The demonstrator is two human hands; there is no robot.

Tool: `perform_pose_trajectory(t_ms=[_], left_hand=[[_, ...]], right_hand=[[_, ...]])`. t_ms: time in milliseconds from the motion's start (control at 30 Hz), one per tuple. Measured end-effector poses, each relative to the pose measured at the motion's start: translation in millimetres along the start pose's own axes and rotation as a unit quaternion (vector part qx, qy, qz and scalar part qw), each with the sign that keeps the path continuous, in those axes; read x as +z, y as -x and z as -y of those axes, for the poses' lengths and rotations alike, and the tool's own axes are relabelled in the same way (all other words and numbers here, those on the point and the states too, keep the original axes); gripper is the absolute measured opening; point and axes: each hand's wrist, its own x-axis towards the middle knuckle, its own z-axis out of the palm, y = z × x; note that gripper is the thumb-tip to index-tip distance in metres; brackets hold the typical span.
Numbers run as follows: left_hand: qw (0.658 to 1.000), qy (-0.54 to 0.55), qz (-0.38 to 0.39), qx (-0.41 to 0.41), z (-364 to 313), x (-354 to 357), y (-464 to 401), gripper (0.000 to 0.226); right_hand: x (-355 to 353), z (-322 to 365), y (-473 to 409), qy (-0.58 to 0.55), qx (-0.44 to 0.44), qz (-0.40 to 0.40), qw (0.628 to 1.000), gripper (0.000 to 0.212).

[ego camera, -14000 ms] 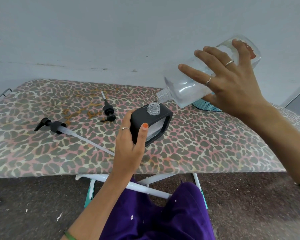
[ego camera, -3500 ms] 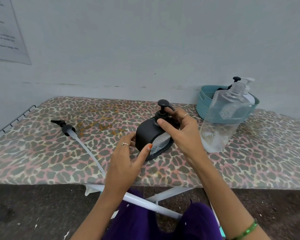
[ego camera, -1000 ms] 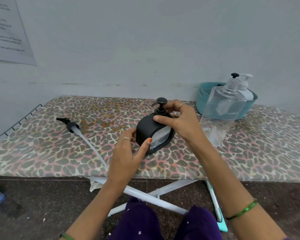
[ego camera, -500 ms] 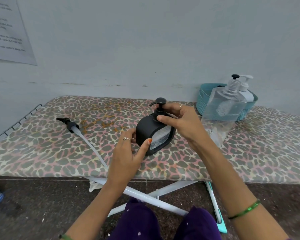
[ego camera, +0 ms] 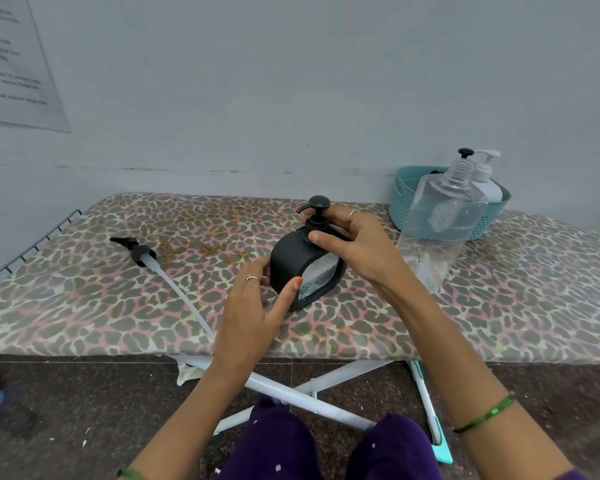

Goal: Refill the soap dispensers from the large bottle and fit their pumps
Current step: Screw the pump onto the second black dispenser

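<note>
The left hand grips the lower left side of the black soap dispenser, thumb on its front face and fingers curled round behind it. The right hand pinches the collar of the black pump between thumb and fingers, at the top of the dispenser, a little above the middle of the frame. The pump stands upright in the dispenser's neck, its spout pointing to the left.

The ironing board, covered in a leopard print, runs across the whole width of the frame, with its white legs crossing below at lower centre. At centre right the large clear bottle stands upright on the board without a cap, just beside the right hand. Behind it, at the right edge of the board, sits a teal basket holding a white pump bottle; a small black pump head shows there too. At centre left a loose pump with a long clear tube lies flat on the board, well apart from the dispenser, its black head toward the upper left. A printed sheet hangs on the wall in the upper left corner.
</note>
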Motion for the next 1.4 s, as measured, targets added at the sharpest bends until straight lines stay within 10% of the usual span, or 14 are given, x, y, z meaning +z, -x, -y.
perform_pose_trajectory(t_ms=[500, 633, 833, 1400], left_hand=[[1.000, 0.010, 0.013, -0.010, -0.4, -4.9, 1.0, 0.067], [1.000, 0.003, 0.019, -0.004, -0.7, -2.0, 1.2, 0.061], [0.999, 0.034, 0.023, -0.025, 4.8, -2.6, -2.9, 0.066], [0.998, 0.014, 0.060, -0.031, 6.6, 4.1, -4.7, 0.058]], right_hand=[[32.3, 9.3, 12.4, 0.088, -0.010, -0.170, 0.982, 0.032], [15.5, 12.5, 6.8, 0.128, -0.006, -0.075, 0.989, 0.026], [-11.5, 15.5, -1.2, 0.210, 0.020, 0.130, 0.969, 0.078], [-13.6, 45.6, -3.1, 0.483, 0.001, 0.012, 0.876, 0.055]])
